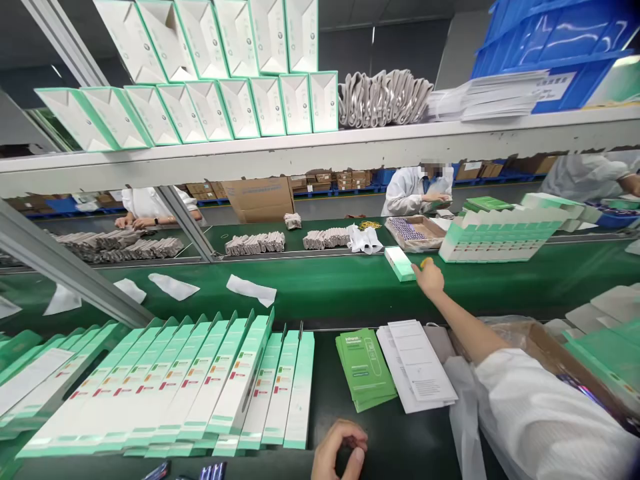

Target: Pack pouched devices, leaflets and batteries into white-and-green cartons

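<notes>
My right hand (pixel 431 279) reaches over the green conveyor (pixel 330 283), its thumb at the right end of a small white and green box (pixel 400 264). Yellow shows on a fingertip; thumb and fingers are apart, and the hand does not grip the box. At the bottom centre my left hand (pixel 342 448) is loosely curled, a gap between thumb and fingers and nothing visible in it. Beyond it lie green booklets (pixel 365 367) and white leaflets (pixel 420 363). To its left, white and green cartons (pixel 200 380) stand in a slanted row.
Above is a shelf (pixel 300 155) with boxes, grey bundles (pixel 383 99) and blue bins (pixel 545 53). A slanted metal post (pixel 75 250) crosses the left. Joined cartons (pixel 500 237) stand beyond my right hand. Co-workers (pixel 417 190) sit across the line. An opened brown box (pixel 543 347) is at right.
</notes>
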A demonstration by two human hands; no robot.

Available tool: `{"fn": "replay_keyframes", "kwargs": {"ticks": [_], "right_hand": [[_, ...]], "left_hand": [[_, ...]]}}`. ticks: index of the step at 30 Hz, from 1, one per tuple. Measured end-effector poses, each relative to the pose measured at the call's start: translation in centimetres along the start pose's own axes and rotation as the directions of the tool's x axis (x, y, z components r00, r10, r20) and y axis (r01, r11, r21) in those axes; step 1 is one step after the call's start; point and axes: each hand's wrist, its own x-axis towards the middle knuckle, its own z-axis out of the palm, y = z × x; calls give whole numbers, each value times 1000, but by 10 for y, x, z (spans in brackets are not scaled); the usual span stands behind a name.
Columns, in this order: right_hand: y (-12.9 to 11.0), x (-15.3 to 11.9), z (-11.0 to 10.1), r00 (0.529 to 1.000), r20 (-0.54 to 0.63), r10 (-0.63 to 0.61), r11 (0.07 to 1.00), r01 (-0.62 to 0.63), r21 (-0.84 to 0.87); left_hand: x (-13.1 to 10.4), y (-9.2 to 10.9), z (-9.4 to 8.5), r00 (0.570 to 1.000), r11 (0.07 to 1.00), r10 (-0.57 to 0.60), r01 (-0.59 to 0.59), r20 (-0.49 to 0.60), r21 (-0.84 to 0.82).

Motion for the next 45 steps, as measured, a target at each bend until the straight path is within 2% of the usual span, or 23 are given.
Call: {"fn": "replay_keyframes", "kwargs": {"ticks": [2,3,4,6,8,9,12,16,19,21,23,25,26,27,28,30,32,34,36,39,43,45], "right_hand": [[5,-26,-5,979,62,-195,974,201,-102],[8,-44,-6,948,130,-291,942,307,-136],[12,-64,-7,901,215,-377,898,412,-154],[22,-108,-11,771,385,-507,789,595,-154],[35,-149,-19,642,503,-579,679,721,-139],[43,-166,-25,593,537,-600,633,763,-135],[73,-200,-40,510,568,-645,521,838,-161],[116,-215,-43,449,515,-730,357,893,-272],[129,-219,-40,421,463,-780,329,905,-270],[126,-220,-45,430,425,-796,338,899,-278],[115,-223,-56,476,348,-808,373,870,-323],[98,-231,-69,536,166,-828,441,805,-397],[88,-238,-75,546,59,-836,474,772,-424],[77,-247,-78,533,-32,-846,492,755,-433],[66,-259,-79,501,-94,-860,489,761,-427],[46,-286,-73,407,-87,-909,410,837,-362],[35,-313,-59,317,-7,-948,308,915,-260],[32,-332,-43,277,60,-959,262,948,-183],[36,-342,-31,280,93,-956,265,953,-149],[45,-344,-24,261,87,-961,249,959,-135],[52,-343,-24,199,101,-975,183,972,-148],[54,-340,-28,192,177,-965,176,979,-100]], "left_hand": [[6,7,3,995,993,-98,96,21,73],[12,12,6,991,981,-135,130,24,146],[19,17,10,987,959,-159,150,20,241],[37,25,19,990,876,-142,127,-3,465],[56,28,29,992,747,-116,116,-44,655],[65,28,32,990,695,-119,133,-70,707],[83,21,34,975,671,-169,219,-141,708],[89,11,26,961,740,-207,276,-182,613],[89,11,18,963,819,-197,266,-186,508],[88,15,14,970,884,-175,231,-170,407],[85,20,12,976,940,-166,200,-142,277],[77,27,13,978,973,-179,192,-107,131],[71,30,16,978,978,-188,194,-86,71],[65,34,20,976,978,-206,207,-63,-3],[58,38,25,971,968,-235,230,-42,-103],[45,47,36,951,883,-310,284,-11,-375],[36,56,47,922,701,-386,305,16,-645],[30,63,55,905,540,-424,294,47,-789],[27,67,58,893,430,-439,302,95,-851],[27,67,57,873,342,-463,336,154,-877],[29,60,56,821,310,-525,431,225,-848],[28,57,57,812,331,-536,453,230,-828]]}}
